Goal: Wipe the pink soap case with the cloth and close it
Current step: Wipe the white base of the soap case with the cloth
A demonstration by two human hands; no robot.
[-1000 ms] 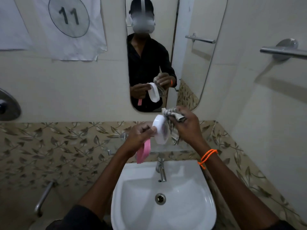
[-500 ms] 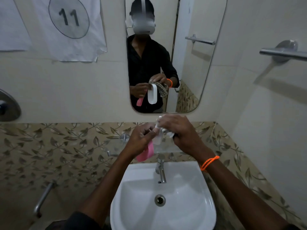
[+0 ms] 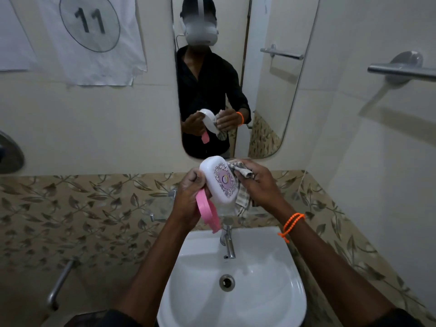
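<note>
Soap case [image 3: 220, 181] held open above the sink [image 3: 271, 310]; left hand [image 3: 188, 199] grips its white lid and pink base; right hand [image 3: 259, 185] clutches cloth [image 3: 241, 175] against lid edge; tap [image 3: 228, 241] directly below; mirror [image 3: 283, 95] behind.

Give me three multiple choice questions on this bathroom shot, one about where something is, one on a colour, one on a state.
1. Where is the cloth?
A. in the sink
B. in the right hand, against the soap case lid
C. on the towel bar

2. What colour is the band on the right wrist?
A. orange
B. blue
C. white

3. What state is the soap case in?
A. shut
B. open
C. lying in the basin

Answers:
1 B, the right hand grips it beside the white lid.
2 A, the wristband is orange.
3 B, the pink base hangs apart from the lid, held by the left hand.
</note>
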